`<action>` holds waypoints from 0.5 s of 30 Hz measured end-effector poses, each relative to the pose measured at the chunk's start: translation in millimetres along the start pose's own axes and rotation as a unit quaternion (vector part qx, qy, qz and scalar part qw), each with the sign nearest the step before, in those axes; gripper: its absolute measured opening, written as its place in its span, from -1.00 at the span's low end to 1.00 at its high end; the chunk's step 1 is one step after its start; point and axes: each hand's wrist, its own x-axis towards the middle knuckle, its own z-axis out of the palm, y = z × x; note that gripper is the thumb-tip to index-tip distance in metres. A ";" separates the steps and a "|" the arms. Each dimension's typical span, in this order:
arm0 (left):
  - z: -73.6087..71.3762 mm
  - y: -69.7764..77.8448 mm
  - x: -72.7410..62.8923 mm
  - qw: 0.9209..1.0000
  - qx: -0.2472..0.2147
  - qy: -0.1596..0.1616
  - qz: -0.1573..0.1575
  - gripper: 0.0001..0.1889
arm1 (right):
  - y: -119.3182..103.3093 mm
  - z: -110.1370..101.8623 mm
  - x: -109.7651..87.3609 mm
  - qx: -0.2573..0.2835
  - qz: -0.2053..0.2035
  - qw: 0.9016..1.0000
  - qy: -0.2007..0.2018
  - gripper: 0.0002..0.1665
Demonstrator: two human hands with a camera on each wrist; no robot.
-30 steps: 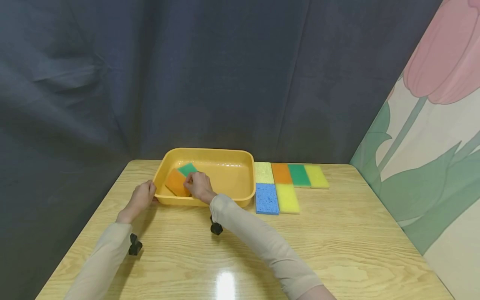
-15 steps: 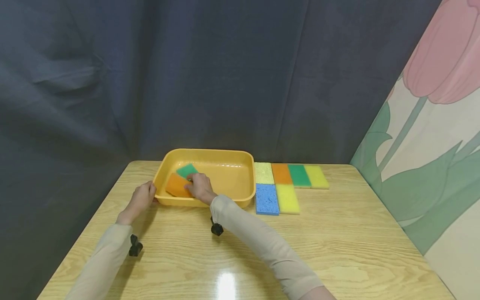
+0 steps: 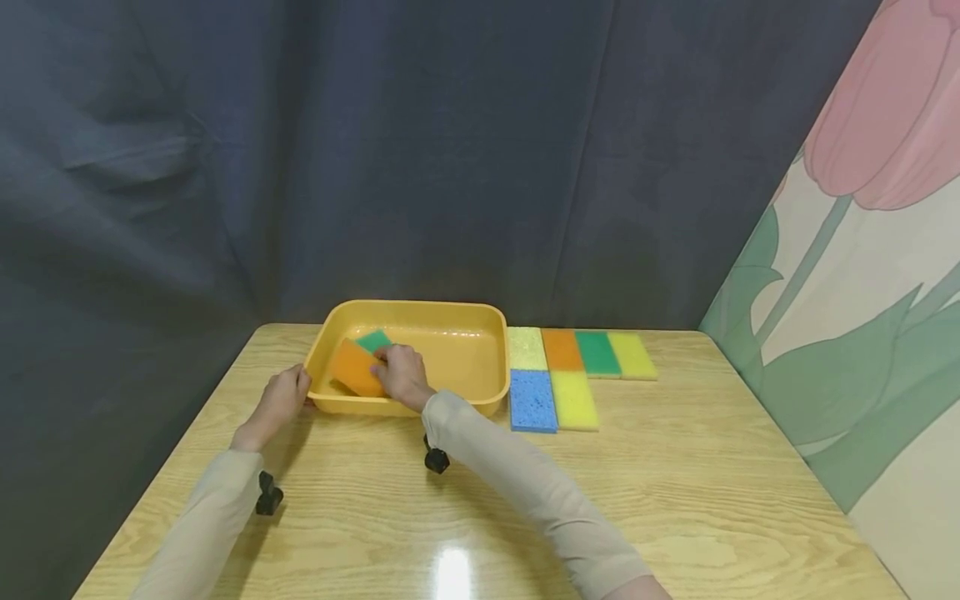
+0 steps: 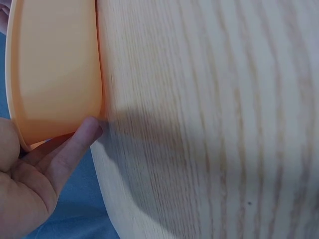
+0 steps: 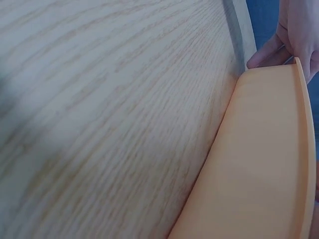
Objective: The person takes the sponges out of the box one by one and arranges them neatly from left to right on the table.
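Observation:
A yellow plastic tub (image 3: 480, 387) stands at the back of the table. My left hand (image 3: 282, 398) holds its left front corner; in the left wrist view that hand (image 4: 30, 184) has fingers against the outer wall (image 4: 57, 69). Inside, my right hand (image 3: 403, 373) pinches the right edge of an orange sponge (image 3: 354, 369), which is tilted up at the tub's left end. Behind it a green sponge (image 3: 372, 340) is partly hidden. The right wrist view shows the tub's outer front wall (image 5: 254, 159), with the right hand's grip out of sight.
Right of the tub, sponges lie flat edge to edge: pale yellow (image 3: 527, 348), orange (image 3: 562, 350), green (image 3: 597, 353) and yellow (image 3: 632, 356) behind, blue (image 3: 533, 401) and yellow (image 3: 574, 400) in front. A dark curtain (image 3: 480, 167) hangs behind the table (image 3: 675, 500).
In the tub, the orange sponge has dipped flatter and then tilted up again under my right hand; the green one has shifted slightly. My left hand has stayed on the tub's corner.

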 end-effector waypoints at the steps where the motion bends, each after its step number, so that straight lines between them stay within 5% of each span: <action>1: 0.1 0.5 -0.2 1.000 0.000 0.000 0.002 -0.67 | 0.5 -1.3 -0.1 -0.001 -0.002 1.000 0.004 -0.67; 15: -1.9 0.6 -0.4 1.000 0.020 0.015 0.018 -0.66 | 16.2 -36.1 -6.3 0.017 0.001 1.000 0.009 -0.57</action>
